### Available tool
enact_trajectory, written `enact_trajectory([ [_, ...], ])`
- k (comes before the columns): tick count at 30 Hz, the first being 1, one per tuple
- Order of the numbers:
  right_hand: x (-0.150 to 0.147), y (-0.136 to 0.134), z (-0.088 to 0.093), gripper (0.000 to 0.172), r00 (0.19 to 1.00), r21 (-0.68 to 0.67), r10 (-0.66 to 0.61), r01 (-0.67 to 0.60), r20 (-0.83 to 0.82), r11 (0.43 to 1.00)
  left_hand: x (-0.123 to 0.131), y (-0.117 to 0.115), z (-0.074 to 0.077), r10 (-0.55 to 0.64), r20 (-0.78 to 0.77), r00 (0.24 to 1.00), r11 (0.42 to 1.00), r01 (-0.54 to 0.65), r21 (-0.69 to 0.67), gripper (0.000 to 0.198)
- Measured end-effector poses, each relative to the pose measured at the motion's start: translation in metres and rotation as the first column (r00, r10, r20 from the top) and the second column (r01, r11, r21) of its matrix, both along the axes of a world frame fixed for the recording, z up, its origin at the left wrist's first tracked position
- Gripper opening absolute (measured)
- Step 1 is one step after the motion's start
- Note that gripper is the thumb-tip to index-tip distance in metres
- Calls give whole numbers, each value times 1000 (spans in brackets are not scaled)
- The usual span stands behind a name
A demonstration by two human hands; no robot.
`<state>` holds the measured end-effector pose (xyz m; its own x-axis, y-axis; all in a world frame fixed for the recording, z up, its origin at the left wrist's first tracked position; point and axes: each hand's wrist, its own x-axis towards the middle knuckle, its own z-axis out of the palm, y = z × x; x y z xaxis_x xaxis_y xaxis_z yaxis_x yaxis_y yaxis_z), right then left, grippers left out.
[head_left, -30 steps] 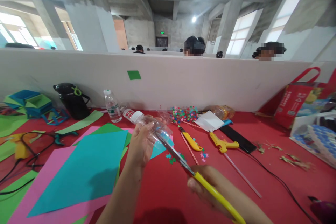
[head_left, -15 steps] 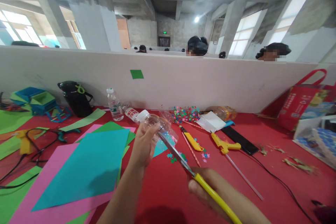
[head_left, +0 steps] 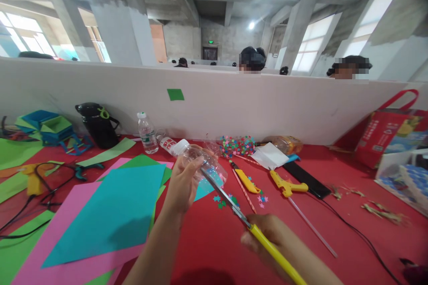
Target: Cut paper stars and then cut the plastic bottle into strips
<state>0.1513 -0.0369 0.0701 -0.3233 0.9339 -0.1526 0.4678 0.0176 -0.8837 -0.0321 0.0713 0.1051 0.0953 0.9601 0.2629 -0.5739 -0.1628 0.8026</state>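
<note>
My left hand [head_left: 186,180] is closed around a clear plastic bottle [head_left: 214,165], tilted with its white cap to the upper left. Yellow-handled scissors [head_left: 267,244] are gripped in my right hand [head_left: 264,234]. Their metal blades reach up and left to the bottle's wall, by my left thumb; whether the tips are inside the plastic I cannot tell. Beneath the bottle lies a piece of blue paper [head_left: 202,190]. Small star-shaped pieces [head_left: 220,201] are scattered close to the blades.
Coloured paper sheets [head_left: 110,213] cover the left side. A yellow utility knife [head_left: 247,181], a yellow glue gun [head_left: 286,183] with its cord, and a heap of coloured stars [head_left: 237,145] lie to the right. A water bottle [head_left: 146,133] and a black flask [head_left: 96,127] stand by the white partition [head_left: 267,102].
Both hands keep their grip on bottle and scissors. The scissors have shifted only slightly, and the whole view has moved a little.
</note>
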Motion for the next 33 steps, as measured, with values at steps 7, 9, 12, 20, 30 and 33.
enact_trajectory([
  [7,-6,-8,20,70,998,77,-50,52,-36,996,2,-3,-2,-45,-109,993,996,54,75,14],
  [9,-6,-8,20,71,998,52,-45,47,-42,998,4,-4,-3,-53,-110,992,996,61,72,17],
  [12,-4,-7,16,69,1000,19,-2,3,-22,1000,5,-4,-4,-53,-88,995,995,60,77,19],
  [20,-5,-6,11,65,997,16,-52,51,49,999,2,-3,-1,-47,-112,993,994,58,93,16],
  [30,-3,-7,16,66,998,17,19,-18,-54,1000,4,-3,-8,-78,-170,982,981,106,163,17],
  [33,-3,-8,18,66,998,-8,0,0,-56,1000,5,-5,-7,-73,-181,981,979,105,173,19],
])
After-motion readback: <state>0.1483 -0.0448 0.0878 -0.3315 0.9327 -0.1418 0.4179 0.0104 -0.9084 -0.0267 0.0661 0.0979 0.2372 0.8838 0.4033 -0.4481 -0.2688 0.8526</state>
